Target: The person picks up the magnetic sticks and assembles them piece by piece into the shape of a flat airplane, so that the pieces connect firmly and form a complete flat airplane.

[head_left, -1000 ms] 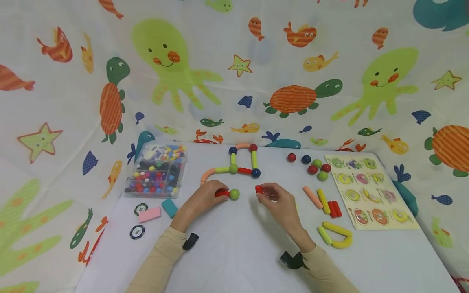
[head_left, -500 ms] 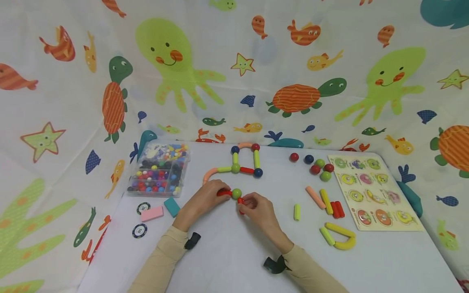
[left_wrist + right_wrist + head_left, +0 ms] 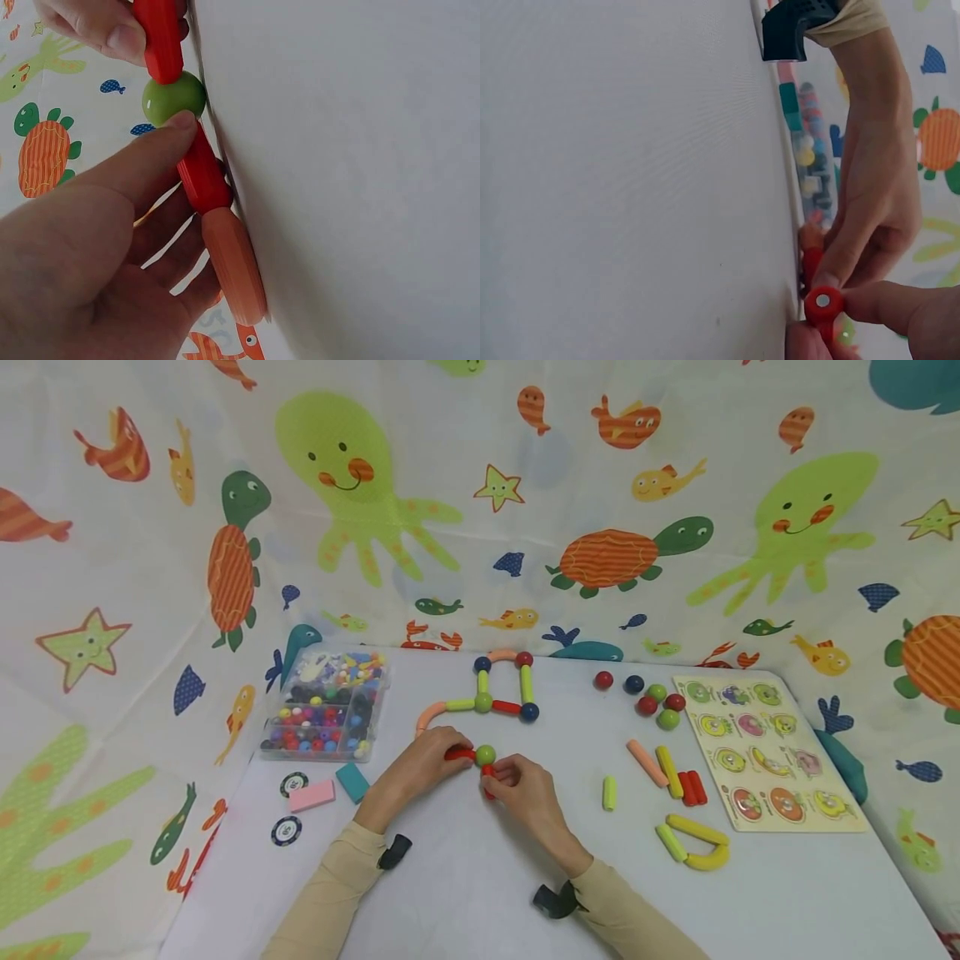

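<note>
**Contact recorded: right red rod point(image 3: 489, 782) now meets green ball point(image 3: 486, 754)**

The white table point(image 3: 450, 877) lies under my left hand point(image 3: 433, 758) and right hand point(image 3: 527, 793). Well to the right of my fingers, a puzzle board point(image 3: 768, 826) carries rows of food pictures. Left of and beyond my left fingers sits a clear divided box point(image 3: 311, 759): beads point(image 3: 317, 747) in mixed colours fill its nearer compartments, dark ones lie farther back, pale and yellow pieces at the far end.

Directly beyond my fingers lies a frame of rods and balls point(image 3: 507, 707); from it a curved salmon rod point(image 3: 430, 715) runs toward my left hand and passes out of sight behind it.

Change noted: a second ago my right fingers held their rod well apart from the ball; the two now touch. In my judgement this makes the ball a corner between two rods. Firm seating is not verified.

Finger condition: left, narrow, pinching the left red rod point(image 3: 202, 169) against the ball's other side; right, narrow, pinching the right red rod. The ball sits between both pinches. Smallest item: a pale disc point(image 3: 823, 301) on the right red rod's exposed end.
</note>
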`<state>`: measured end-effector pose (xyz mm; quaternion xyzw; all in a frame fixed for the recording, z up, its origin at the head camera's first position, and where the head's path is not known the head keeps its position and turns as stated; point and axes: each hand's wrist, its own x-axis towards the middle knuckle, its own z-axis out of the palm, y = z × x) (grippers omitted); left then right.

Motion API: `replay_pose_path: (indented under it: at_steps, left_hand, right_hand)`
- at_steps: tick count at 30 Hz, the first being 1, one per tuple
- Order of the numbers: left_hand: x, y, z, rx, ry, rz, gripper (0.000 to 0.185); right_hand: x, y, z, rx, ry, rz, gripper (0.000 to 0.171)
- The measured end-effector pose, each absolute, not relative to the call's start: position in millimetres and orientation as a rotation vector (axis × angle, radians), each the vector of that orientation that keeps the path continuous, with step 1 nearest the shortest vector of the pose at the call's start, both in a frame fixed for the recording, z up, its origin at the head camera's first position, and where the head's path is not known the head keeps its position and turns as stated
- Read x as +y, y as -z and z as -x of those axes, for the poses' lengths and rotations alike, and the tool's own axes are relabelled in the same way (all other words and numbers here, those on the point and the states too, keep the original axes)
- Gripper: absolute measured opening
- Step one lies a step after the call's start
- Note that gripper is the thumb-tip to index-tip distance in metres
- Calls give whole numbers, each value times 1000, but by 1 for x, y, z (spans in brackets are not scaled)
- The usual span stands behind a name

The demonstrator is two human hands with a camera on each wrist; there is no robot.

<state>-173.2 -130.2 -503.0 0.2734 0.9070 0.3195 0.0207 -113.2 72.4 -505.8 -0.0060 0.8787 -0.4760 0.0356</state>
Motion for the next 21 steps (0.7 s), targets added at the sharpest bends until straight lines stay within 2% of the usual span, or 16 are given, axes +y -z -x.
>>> replay_pose_path:
  at_steps: [12, 21]
  left_hand:
    - [-129, 501, 174, 2826, -977, -870, 21]
    - [-130, 501, 169, 2821, -983, -826, 27]
  right_hand:
    - [73, 509, 115, 2684, 1502, 61, 23]
    - [79, 504, 114, 2660, 1455, 88, 24]
